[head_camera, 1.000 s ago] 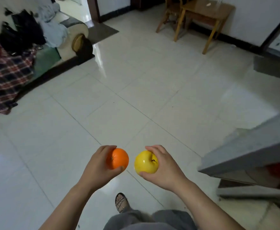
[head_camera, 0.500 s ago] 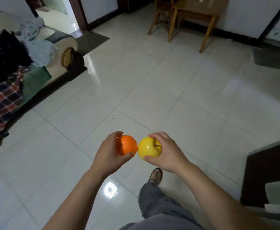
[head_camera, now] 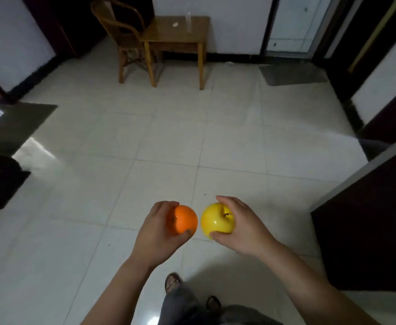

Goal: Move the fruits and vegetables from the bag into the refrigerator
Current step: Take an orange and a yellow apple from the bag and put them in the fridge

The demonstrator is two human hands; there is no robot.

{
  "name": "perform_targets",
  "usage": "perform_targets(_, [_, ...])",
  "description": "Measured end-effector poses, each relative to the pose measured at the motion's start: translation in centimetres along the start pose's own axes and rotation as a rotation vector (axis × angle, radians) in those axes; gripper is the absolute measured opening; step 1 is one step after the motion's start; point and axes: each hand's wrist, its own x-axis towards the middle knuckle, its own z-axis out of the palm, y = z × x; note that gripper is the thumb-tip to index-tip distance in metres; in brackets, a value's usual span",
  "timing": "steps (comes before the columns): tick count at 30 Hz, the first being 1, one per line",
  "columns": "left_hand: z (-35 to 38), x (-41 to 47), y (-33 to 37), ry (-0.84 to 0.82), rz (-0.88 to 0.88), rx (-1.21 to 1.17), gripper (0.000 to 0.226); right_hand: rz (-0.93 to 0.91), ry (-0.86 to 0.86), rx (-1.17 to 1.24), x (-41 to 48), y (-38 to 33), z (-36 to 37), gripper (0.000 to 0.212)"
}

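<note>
A sandalled foot [head_camera: 172, 281] shows on the tiled floor [head_camera: 145, 141]. Just beyond it, the left hand [head_camera: 156, 233] curls round an orange [head_camera: 183, 219] and the right hand [head_camera: 244, 227] grips a yellow apple [head_camera: 217, 219], stem up. The two fruits are held side by side, close but apart. This looks like the carrying step, so fingers should stay wrapped under each smooth fruit, held level while walking. A dark cabinet [head_camera: 368, 219] stands at right; no refrigerator shows plainly. Farthest off, a chair [head_camera: 122, 41] stands beside a wooden surface [head_camera: 180, 31].

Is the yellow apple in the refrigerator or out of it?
Out. The right hand grips the yellow apple over the tiled floor, with no refrigerator shelf around it.
</note>
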Motion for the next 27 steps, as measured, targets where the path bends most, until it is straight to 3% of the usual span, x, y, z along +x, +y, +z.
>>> perform_targets(8, [5.3,19.4,7.7,-0.4,0.399,0.042,0.082,0.351,0.407,0.044,4.7,6.0,-8.7,0.066])
perform_targets(14, [10.7,29.5,16.3,-0.613,0.765,0.11,0.074,0.564,0.694,0.094,5.8,7.9,-15.0,0.069])
perform_targets(21, [20.7,32.0,27.9,-0.829,1.095,0.12,0.079,0.754,0.955,0.011,1.1,11.7,-20.8,0.063])
perform_targets(27, [29.3,31.5,38.7,-0.92,1.233,0.073,0.079,0.829,1.162,-0.073,-3.7,18.3,-27.0,0.067])
